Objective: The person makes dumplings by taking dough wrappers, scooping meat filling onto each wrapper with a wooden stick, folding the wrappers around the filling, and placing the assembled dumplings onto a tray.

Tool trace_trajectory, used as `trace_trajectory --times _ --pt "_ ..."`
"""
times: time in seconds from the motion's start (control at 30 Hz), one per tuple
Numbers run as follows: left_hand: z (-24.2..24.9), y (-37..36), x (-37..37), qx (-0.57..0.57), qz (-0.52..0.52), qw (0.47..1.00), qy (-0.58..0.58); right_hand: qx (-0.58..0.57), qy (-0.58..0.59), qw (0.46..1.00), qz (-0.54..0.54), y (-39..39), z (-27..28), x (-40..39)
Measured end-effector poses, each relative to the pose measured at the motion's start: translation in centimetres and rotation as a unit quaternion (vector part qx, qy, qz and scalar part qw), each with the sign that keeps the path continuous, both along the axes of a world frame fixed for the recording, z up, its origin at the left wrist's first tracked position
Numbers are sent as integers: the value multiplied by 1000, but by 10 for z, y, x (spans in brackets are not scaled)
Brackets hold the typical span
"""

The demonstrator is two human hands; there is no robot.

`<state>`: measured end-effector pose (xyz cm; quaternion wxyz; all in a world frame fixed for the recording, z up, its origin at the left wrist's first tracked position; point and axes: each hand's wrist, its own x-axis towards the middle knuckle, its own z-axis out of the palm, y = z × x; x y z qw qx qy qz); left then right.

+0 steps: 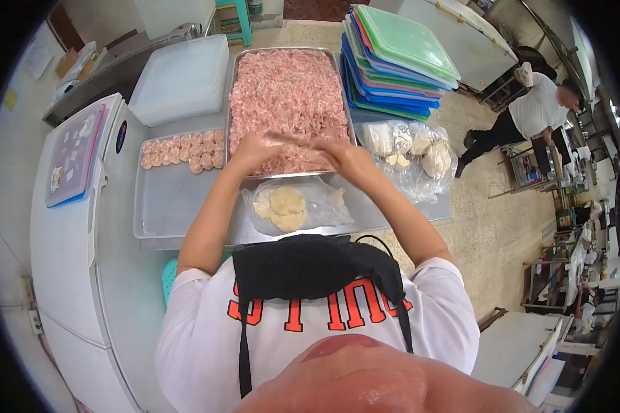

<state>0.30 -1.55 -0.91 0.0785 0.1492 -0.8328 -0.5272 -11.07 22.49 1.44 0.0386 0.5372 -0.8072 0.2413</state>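
Both hands are over the near end of a deep metal tray [344, 86] filled with pink ground meat [289, 86]. My left hand [258, 150] is at the left, with its fingers pointing inward. Opposite it, my right hand [350, 162] reaches in from the right. Motion smears the fingers of both, and what lies between them cannot be made out. Just below the hands, round pale dough wrappers [288, 203] rest on a clear plastic bag [327, 206]. To the left, rows of small filled dumplings [179, 151] sit at the far end of a translucent tray [176, 206].
Stacked clear containers [180, 79] stand at the back left. Colored lids [406, 48] are piled at the back right, behind bagged wrappers [420, 148]. A white freezer [69, 261] flanks the table's left. Another person [537, 110] works at the far right.
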Motion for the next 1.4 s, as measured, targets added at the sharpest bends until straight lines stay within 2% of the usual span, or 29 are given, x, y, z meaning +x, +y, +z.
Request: trace_trajectory --times 0.03,0.07,0.17,0.2,0.23,0.27,0.3,0.33,0.37,0.4,0.43,0.47,0.53,0.6,0.63,0.67,0.73,0.87,0.93,0.97,1.0,1.07,1.13,1.17,1.2,1.27,1.4 --pt "5 3 2 -113 41 992 -36 107 4 993 -47 11 -14 -18" --pt "8 5 5 -111 43 992 -35 211 9 973 -91 20 -19 -32" --pt "19 4 15 -66 21 998 -1 229 -54 968 -93 40 -2 -41" --pt "26 2 14 -146 -25 980 132 236 -56 966 -89 43 7 -39" --pt "30 2 14 -223 -71 937 260 160 -121 975 -93 46 20 -35" --pt "32 3 14 -220 -67 938 258 79 -183 975 -97 45 37 -32" --pt "35 5 13 -213 -69 938 266 81 -239 964 -80 44 60 -23" --pt "38 7 12 -206 -73 937 274 82 -238 965 -79 42 67 -14" --pt "40 10 11 -206 -73 937 273 50 -252 966 -20 37 71 -4" --pt "42 15 10 -100 -90 974 183 18 -264 964 37 32 72 3" --pt "44 17 9 9 -106 990 89 18 -264 964 36 26 62 7" --pt "45 18 9 9 -108 990 88 20 -252 966 47 21 46 10" --pt "47 16 9 -85 -86 986 117 24 -238 969 58 19 40 2" --pt "38 11 0 -60 -70 993 79 68 -151 986 36 19 49 -16" --pt "30 8 -5 -35 -55 997 38 38 -42 998 20 21 64 -7" --pt "16 3 -12 -36 -55 997 38 37 -42 998 20 20 63 3" --pt "6 -1 -21 -59 -18 998 -5 -38 0 999 -22 13 61 18" --pt "19 14 -11 -57 -19 997 -49 -39 -33 998 -35 9 -26 -12" --pt "18 15 -4 -65 -22 997 20 199 7 974 -107 22 -46 -45" --pt "21 16 1 -60 -25 997 37 197 -3 974 -113 31 -52 -46" --pt "23 12 -1 -59 -26 997 38 210 -7 972 -110 34 -33 -48" --pt "23 7 0 -80 -90 982 143 230 -17 967 -111 45 -1 -42" --pt "32 9 4 -88 -81 980 156 116 -118 979 -115 46 34 -40" --pt "36 9 6 -96 -69 979 167 88 -179 974 -111 46 55 -31" --pt "39 9 6 -95 -68 979 167 89 -179 974 -110 44 63 -25" --pt "45 12 4 -96 -84 987 95 14 -265 964 21 36 70 -15" --pt "31 8 -5 -109 -94 983 115 118 -262 958 12 19 46 -10"
